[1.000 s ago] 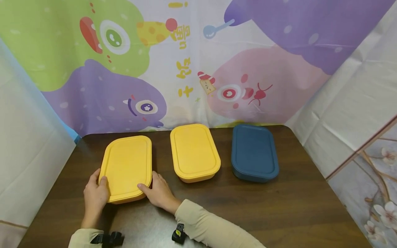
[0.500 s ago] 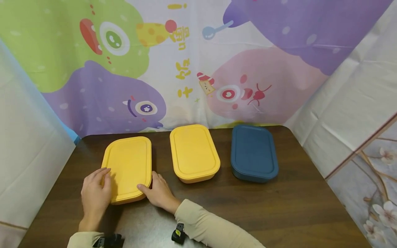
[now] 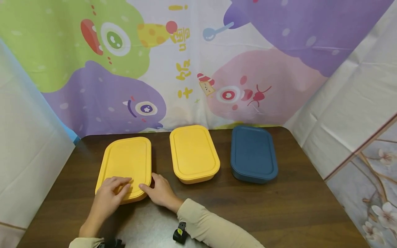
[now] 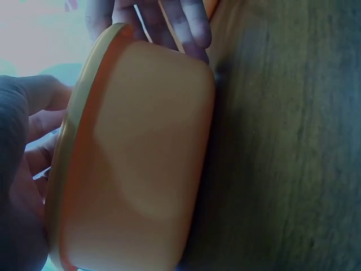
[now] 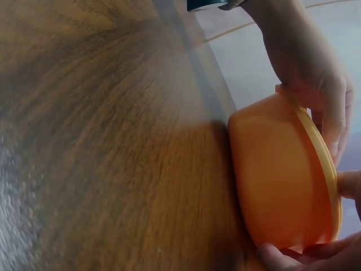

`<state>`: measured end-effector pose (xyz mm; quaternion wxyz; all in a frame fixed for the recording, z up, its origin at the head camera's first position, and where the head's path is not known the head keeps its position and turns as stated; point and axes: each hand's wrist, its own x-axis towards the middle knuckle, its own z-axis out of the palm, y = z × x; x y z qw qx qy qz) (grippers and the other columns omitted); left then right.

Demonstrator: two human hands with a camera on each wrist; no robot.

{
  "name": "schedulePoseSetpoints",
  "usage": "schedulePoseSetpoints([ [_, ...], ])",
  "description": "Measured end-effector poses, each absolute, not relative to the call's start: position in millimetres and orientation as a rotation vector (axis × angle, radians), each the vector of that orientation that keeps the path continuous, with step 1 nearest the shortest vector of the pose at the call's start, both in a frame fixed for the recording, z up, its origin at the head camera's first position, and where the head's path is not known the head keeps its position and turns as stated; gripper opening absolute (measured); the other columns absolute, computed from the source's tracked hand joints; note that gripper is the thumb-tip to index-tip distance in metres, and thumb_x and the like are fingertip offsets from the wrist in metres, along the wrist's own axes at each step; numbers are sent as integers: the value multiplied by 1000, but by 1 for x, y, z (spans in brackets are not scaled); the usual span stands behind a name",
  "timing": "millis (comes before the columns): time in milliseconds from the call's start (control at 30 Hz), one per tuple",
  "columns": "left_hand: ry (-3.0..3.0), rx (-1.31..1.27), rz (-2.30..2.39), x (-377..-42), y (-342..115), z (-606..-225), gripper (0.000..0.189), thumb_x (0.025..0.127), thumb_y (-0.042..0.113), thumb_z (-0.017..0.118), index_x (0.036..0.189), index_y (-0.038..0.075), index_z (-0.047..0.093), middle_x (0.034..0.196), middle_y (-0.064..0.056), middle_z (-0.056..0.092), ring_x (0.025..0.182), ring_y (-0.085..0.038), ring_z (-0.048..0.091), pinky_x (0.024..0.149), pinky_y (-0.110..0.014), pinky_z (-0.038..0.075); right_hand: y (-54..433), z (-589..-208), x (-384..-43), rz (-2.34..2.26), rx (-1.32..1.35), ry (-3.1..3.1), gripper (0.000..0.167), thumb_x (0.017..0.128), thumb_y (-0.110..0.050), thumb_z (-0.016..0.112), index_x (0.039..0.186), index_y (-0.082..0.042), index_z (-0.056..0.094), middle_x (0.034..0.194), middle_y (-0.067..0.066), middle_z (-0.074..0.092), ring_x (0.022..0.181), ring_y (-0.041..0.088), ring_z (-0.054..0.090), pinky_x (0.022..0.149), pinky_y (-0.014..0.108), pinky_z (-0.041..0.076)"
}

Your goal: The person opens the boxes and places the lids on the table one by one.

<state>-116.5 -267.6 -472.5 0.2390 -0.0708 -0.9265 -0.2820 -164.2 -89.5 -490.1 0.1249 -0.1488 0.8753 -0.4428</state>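
Right hand [image 3: 162, 193] grips the leftmost yellow box [image 3: 128, 156] on the surface [image 3: 279, 213]. Left hand [image 3: 109, 195], loosely bent over it, holds nothing. It seems light and stiff; grab both long sides.

right grip [image 5: 338, 257] holds orange box [image 5: 276, 175]; left grip [image 5: 316, 79] at lid [image 5: 325, 161]

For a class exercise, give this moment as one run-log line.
left hand: over left yellow box; right hand: holding its right side; middle yellow box: untouched; blue box: untouched
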Motion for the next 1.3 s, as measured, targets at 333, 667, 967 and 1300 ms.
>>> schedulePoseSetpoints([
  [333, -2641, -267, -776, -113, -268, -473, 10, 77, 12, 80, 79, 20, 76, 79, 12, 65, 77, -4, 48, 65, -24, 42, -89, -489, -165, -1273, -431, 2547, 68, 94, -45, 59, 143, 0, 45, 141, 15, 53, 130, 27, 52, 104, 40, 46],
  [667, -2788, -341, -903, -113, -274, -462, 14, 74, 25, 84, 84, 25, 74, 83, 14, 63, 81, -2, 47, 70, -25, 44, -89, -486, -164, -1290, -432, 2537, 66, 94, -44, 60, 142, 0, 46, 138, 14, 56, 128, 27, 53, 103, 40, 47],
  [967, -2772, -442, -868, -109, -275, -463, 23, 69, 14, 86, 88, 21, 74, 84, 12, 62, 80, -1, 46, 69, -24, 44, -89, -486, -164, -1286, -414, 2531, 66, 94, -45, 60, 142, -1, 46, 139, 14, 55, 128, 27, 53, 103, 40, 47],
  [1300, -2649, -462, -736, -108, -270, -473, 29, 62, 8, 88, 86, 18, 74, 84, 10, 63, 80, -5, 48, 67, -25, 44, -90, -488, -164, -1298, -419, 2540, 66, 93, -44, 61, 141, -1, 47, 136, 15, 57, 125, 26, 55, 101, 39, 48],
])
